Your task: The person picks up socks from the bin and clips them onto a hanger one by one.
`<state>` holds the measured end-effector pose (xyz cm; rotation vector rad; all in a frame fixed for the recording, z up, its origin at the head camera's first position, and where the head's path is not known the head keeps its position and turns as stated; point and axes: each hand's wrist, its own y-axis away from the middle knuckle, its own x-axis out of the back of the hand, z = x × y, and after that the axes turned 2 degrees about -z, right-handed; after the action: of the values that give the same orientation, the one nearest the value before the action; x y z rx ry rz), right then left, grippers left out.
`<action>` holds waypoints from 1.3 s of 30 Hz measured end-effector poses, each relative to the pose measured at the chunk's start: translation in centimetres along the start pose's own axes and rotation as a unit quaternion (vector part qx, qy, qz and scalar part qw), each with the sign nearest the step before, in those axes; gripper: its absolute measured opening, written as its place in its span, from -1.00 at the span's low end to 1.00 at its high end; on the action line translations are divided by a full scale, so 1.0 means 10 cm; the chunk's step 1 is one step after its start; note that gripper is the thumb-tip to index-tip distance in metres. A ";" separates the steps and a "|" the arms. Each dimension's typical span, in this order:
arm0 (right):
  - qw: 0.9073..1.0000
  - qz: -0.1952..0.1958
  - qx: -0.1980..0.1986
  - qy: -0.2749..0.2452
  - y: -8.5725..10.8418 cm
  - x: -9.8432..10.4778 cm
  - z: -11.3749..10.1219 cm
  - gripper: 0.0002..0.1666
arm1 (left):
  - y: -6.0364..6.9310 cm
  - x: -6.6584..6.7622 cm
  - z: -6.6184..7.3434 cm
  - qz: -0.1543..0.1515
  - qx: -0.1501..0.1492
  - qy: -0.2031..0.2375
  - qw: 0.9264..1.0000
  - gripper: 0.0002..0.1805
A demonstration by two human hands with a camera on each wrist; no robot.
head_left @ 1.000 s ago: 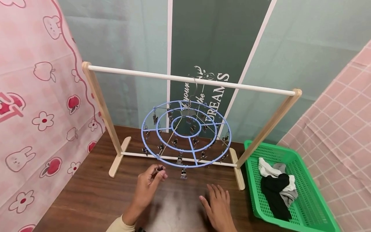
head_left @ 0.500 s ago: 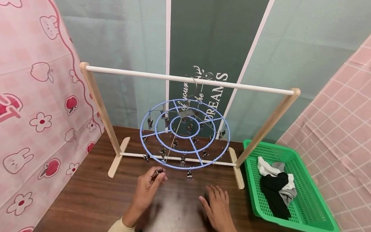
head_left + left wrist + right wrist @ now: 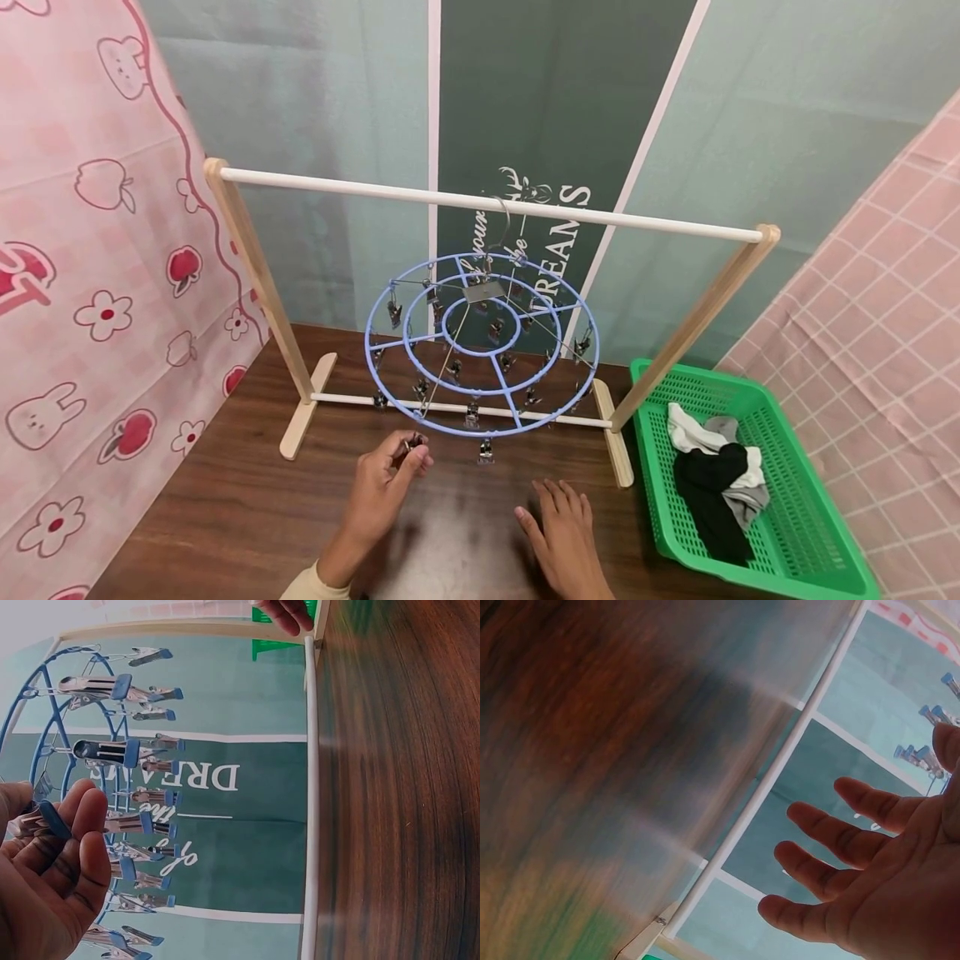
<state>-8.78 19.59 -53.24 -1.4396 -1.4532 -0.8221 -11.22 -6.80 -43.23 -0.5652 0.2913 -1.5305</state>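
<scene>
A round blue hanger (image 3: 495, 392) with three rings and several metal clips hangs by its hook from the white top bar (image 3: 450, 199) of a wooden stand. At its front left edge my left hand (image 3: 382, 483) pinches a metal clip; the left wrist view shows this clip (image 3: 51, 819) with a blue tip between thumb and curled fingers. My right hand (image 3: 562, 537) is held low in front of the hanger, right of the left hand, fingers spread and holding nothing. In the right wrist view its palm (image 3: 907, 892) faces the camera.
A green basket (image 3: 817, 533) with white, grey and black cloth items (image 3: 708, 500) stands right of the stand. The stand's wooden feet (image 3: 309, 408) rest on the brown table (image 3: 225, 500). Patterned pink cloth hangs at both sides, green cloth behind.
The hanger has turned slightly and its clips have swung. My left hand keeps its pinch on the clip, and my right hand stays in about the same place.
</scene>
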 end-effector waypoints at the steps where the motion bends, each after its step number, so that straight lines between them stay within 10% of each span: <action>1: 1.000 -0.001 0.000 0.000 0.00 0.00 0.00 -0.38 | 0.00 0.00 0.00 -0.001 0.000 -0.001 1.000 -0.88; 23: 0.990 0.112 0.084 0.002 -0.07 0.25 0.10 -0.47 | -0.01 0.00 -0.02 0.005 -0.004 0.001 1.000 -0.86; 39: 0.983 0.175 0.023 -0.048 -0.11 0.82 0.32 -0.57 | -0.03 -0.01 0.01 -0.007 -0.003 -0.002 1.000 -0.86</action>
<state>-9.63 25.54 -46.69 -1.6570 -1.2282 -0.5022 -11.44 -6.70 -42.96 -0.5750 0.2890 -1.5430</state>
